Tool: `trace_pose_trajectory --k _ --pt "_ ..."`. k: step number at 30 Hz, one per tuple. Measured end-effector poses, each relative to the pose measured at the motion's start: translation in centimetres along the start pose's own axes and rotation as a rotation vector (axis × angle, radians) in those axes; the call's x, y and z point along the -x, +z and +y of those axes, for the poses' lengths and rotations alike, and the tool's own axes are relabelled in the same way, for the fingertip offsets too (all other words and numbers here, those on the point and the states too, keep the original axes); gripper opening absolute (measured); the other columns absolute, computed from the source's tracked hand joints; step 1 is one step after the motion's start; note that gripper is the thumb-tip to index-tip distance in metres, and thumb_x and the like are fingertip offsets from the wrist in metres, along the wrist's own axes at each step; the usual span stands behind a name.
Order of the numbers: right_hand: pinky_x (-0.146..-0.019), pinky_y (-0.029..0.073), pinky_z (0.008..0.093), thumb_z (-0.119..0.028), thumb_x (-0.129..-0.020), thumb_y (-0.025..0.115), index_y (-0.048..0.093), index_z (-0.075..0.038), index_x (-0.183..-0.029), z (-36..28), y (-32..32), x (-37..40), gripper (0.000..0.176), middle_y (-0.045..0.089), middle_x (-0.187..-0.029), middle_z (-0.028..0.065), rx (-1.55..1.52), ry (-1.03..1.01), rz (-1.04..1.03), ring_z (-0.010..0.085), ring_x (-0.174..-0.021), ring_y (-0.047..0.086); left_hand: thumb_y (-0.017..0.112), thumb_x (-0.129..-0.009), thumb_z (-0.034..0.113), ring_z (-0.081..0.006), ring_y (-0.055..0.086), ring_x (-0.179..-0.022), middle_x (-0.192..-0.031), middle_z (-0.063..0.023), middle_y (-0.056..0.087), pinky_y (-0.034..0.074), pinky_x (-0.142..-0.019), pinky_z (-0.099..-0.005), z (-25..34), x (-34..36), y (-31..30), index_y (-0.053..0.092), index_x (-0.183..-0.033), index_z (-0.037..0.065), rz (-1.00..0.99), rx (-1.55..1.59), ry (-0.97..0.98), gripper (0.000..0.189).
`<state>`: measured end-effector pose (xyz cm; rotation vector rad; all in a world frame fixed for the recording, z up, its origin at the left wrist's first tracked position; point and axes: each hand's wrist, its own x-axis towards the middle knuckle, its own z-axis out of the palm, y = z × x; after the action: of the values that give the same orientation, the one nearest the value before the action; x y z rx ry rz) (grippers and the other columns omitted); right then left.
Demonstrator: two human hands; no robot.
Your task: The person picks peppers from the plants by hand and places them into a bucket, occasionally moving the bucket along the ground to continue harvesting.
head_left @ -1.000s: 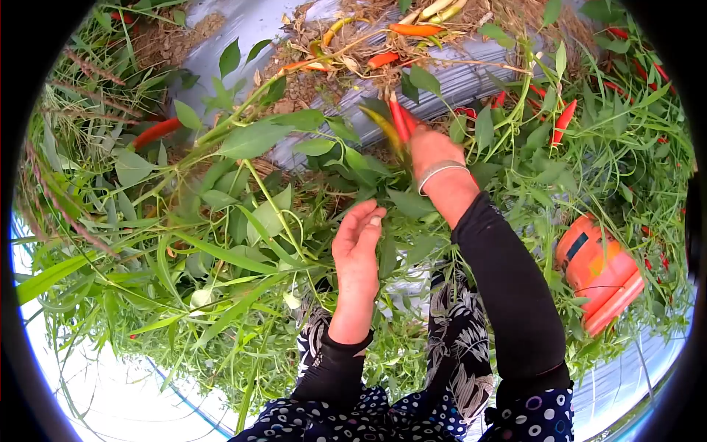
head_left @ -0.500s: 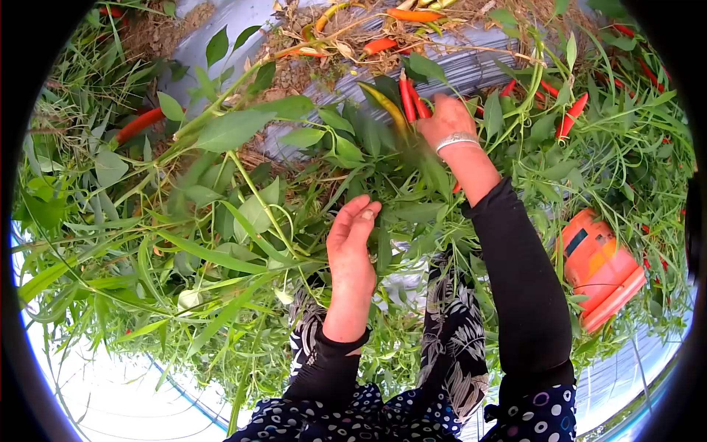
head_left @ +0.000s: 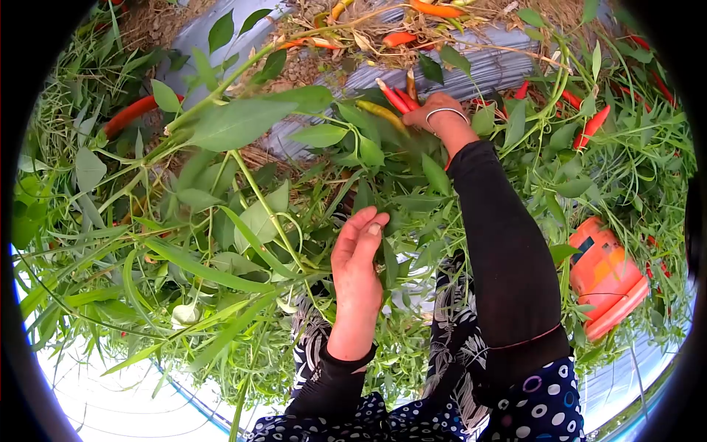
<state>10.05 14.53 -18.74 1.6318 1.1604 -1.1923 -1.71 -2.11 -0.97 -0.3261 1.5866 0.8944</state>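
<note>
Head view: the right hand [head_left: 440, 116] closes around one end of the red peppers [head_left: 392, 96], above the foliage [head_left: 412, 173]. This end grip appears to keep them bunched, with the opposite ends projecting freely. A yellow-green pepper [head_left: 383, 115] lies alongside; whether it is gripped cannot be determined. The left hand [head_left: 357, 269], loosely curled with no visible load, is near the leaves. The orange bucket [head_left: 605, 276] tilts, probably because the plants support it unevenly.

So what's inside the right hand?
Red peppers poke from the right hand. The hand hides their other ends and anything else in its palm. Whether it grips the yellowish pepper is unclear.
</note>
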Motion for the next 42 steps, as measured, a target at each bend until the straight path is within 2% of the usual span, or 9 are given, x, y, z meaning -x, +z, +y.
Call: trace_pose_trajectory --k 4,9,12,15,18,28,36,40,42 --pt "-0.081 0.045 0.0342 -0.046 -0.056 0.069 0.052 0.001 -0.113 0.3 -1.0 0.8 0.076 0.055 -0.111 0.0167 -0.097 -0.152 -0.170 0.0261 -0.100 0.055 0.052 -0.082 0.010 -0.0150 0.050 -0.099 -0.105 -0.0107 0.056 0.035 -0.089 -0.0253 0.2 0.1 -0.2 0.049 -0.111 -0.001 0.000 0.022 0.021 0.031" --pt "-0.082 0.042 0.0302 -0.033 -0.051 0.070 0.047 0.003 -0.115 1.6 0.2 4.9 0.077 0.058 -0.099 0.0206 -0.607 -0.580 0.083 0.0280 -0.093 0.057 0.054 -0.083 0.017 -0.0177 0.050 -0.101 -0.106 -0.0106 0.056 0.036 -0.087 -0.0261 0.8 0.2 0.1 0.048 -0.113 0.001 0.015 0.045 -0.020 0.034" --pt "-0.077 0.044 0.0252 -0.019 -0.058 0.068 0.050 0.001 -0.110 1.0 -0.9 10.8 0.059 0.058 -0.095 0.0072 -0.754 -0.870 -0.033 0.0128 -0.084 0.054 0.054 -0.081 0.032 -0.0251 0.050 -0.104 -0.115 -0.0126 0.052 0.037 -0.090 -0.0368 1.1 0.1 0.3 0.042 -0.119 0.003 0.067 0.126 -0.134 0.048" --pt "-0.079 0.045 0.0290 -0.011 -0.052 0.070 0.052 -0.002 -0.102 0.1 -0.9 16.7 0.054 0.060 -0.095 0.0100 -0.628 -1.119 0.092 0.0178 -0.089 0.058 0.048 -0.081 0.046 -0.0233 0.047 -0.109 -0.119 -0.0064 0.048 0.037 -0.089 -0.0398 1.3 -0.3 0.1 0.042 -0.120 0.010 -0.138 0.319 0.104 0.053" --pt "-0.067 0.041 0.0349 -0.013 -0.049 0.072 0.051 -0.008 -0.095 0.1 0.4 20.5 0.050 0.058 -0.083 0.0068 -0.521 -1.209 0.318 0.0264 -0.077 0.057 0.045 -0.083 0.044 -0.0220 0.046 -0.108 -0.117 -0.0061 0.049 0.036 -0.092 -0.0391 2.7 1.6 0.3 0.044 -0.118 0.011 -0.422 0.664 -0.085 0.048" --pt "-0.063 0.033 0.0321 -0.029 -0.051 0.071 0.052 -0.012 -0.087 4.5 -0.3 28.4 0.044 0.054 -0.087 0.0003 -0.500 -1.282 0.595 0.0206 -0.071 0.050 0.047 -0.084 0.038 -0.0232 0.047 -0.109 -0.120 -0.0088 0.047 0.035 -0.096 -0.0399 3.2 7.0 2.5 0.043 -0.122 0.011 -0.622 0.670 -0.139 0.047" --pt "-0.065 0.039 0.0312 -0.011 -0.058 0.068 0.051 -0.010 -0.084 10.1 -1.9 33.1 0.031 0.060 -0.088 0.0068 -0.910 -1.206 1.083 0.0228 -0.067 0.055 0.050 -0.082 0.040 -0.0291 0.045 -0.110 -0.120 -0.0141 0.048 0.032 -0.098 -0.0446 5.2 12.7 7.5 0.040 -0.125 0.008 -0.485 0.546 -0.188 0.055" --pt "-0.065 0.039 0.0300 -0.009 -0.063 0.066 0.050 -0.009 -0.080 10.9 -2.3 37.2 0.023 0.060 -0.086 0.0089 -1.041 -1.148 1.093 0.0229 -0.067 0.056 0.048 -0.080 0.049 -0.0325 0.036 -0.120 -0.123 -0.0137 0.045 0.032 -0.098 -0.0460 5.0 12.6 10.1 0.036 -0.127 0.008 -0.994 0.636 -0.266 0.064" --pt "-0.067 0.039 0.0299 -0.007 -0.063 0.066 0.051 -0.008 -0.080 10.8 -1.3 40.0 0.023 0.061 -0.085 0.0086 -1.067 -1.113 1.096 0.0234 -0.068 0.057 0.049 -0.079 0.053 -0.0315 0.032 -0.123 -0.123 -0.0130 0.045 0.033 -0.097 -0.0466 4.4 13.4 9.8 0.031 -0.130 0.008 -0.958 0.484 -0.219 0.070"
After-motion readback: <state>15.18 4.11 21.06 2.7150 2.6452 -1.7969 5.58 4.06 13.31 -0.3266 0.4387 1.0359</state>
